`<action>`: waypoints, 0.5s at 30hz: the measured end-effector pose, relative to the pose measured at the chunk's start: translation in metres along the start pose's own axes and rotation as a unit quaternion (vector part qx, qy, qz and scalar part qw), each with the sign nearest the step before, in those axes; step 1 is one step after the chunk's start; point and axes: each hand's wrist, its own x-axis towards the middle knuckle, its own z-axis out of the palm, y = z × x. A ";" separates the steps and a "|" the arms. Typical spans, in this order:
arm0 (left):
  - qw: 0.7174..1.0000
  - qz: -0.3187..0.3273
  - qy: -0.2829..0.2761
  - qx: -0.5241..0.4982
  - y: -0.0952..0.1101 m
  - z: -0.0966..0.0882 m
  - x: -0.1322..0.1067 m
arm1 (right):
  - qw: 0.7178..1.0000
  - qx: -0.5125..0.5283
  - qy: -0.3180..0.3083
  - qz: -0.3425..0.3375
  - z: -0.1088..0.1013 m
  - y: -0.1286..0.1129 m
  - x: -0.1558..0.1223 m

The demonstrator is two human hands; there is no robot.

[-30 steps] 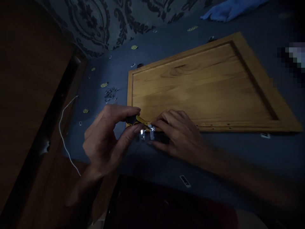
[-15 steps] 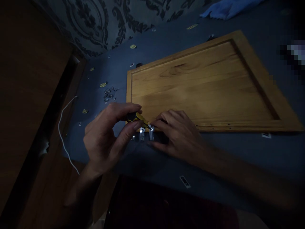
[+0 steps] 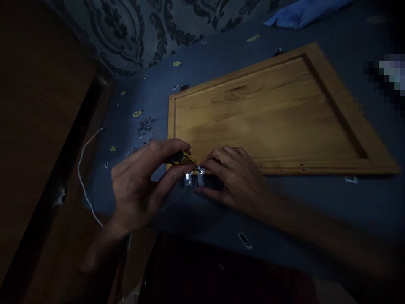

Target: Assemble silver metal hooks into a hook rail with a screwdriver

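A wooden cabinet door (image 3: 268, 114) lies flat on a dark blue cloth (image 3: 202, 211). My left hand (image 3: 142, 185) pinches a small yellow and black screwdriver (image 3: 183, 158), with its tip at the door's near left corner. My right hand (image 3: 236, 177) rests against the door's near edge, fingers curled over a shiny metal hinge piece (image 3: 196, 177) there. What the right fingers grip beneath them is partly hidden.
A small heap of screws (image 3: 145, 126) lies on the cloth left of the door. A white cable (image 3: 85, 169) hangs over the left edge beside dark wooden furniture (image 3: 38, 139). A blue rag (image 3: 303, 12) lies at the far right, and patterned fabric (image 3: 142, 29) at the back.
My left hand has turned slightly on the screwdriver, fingers shifting round its handle. My right hand and the door stay where they were.
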 end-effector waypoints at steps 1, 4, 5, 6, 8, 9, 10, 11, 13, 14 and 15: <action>1.000 -0.005 0.001 0.006 0.001 0.000 0.000 | 1.000 0.001 0.001 0.000 0.000 0.000 0.000; 1.000 -0.013 -0.006 0.017 0.003 0.000 -0.001 | 1.000 0.001 0.005 -0.003 0.000 0.001 0.000; 1.000 -0.011 -0.009 0.019 0.003 0.000 -0.001 | 1.000 0.003 0.009 -0.005 0.001 0.001 -0.001; 1.000 -0.008 -0.012 0.018 0.003 -0.001 0.000 | 1.000 0.006 0.012 -0.008 0.001 0.001 -0.001; 1.000 -0.001 -0.011 0.005 0.002 -0.001 0.000 | 1.000 0.014 0.019 -0.013 0.002 0.002 -0.002; 1.000 -0.002 -0.010 -0.003 0.001 -0.001 0.000 | 1.000 0.020 0.019 -0.011 0.003 0.003 -0.002; 1.000 -0.006 -0.010 -0.010 0.000 -0.001 0.000 | 0.999 0.029 0.018 -0.007 0.003 0.003 -0.002; 1.000 -0.011 -0.011 -0.017 0.000 -0.001 0.000 | 0.999 0.037 0.013 0.000 0.004 0.003 -0.002; 0.999 -0.029 -0.012 -0.024 0.000 -0.003 -0.002 | 0.999 0.048 -0.002 0.012 0.002 0.001 -0.002; 0.999 -0.035 -0.012 -0.027 0.000 -0.004 -0.003 | 0.999 0.042 -0.013 0.014 0.000 0.000 -0.002; 0.998 -0.049 -0.005 -0.029 -0.001 -0.005 -0.004 | 0.999 0.034 -0.023 0.014 -0.002 -0.002 -0.001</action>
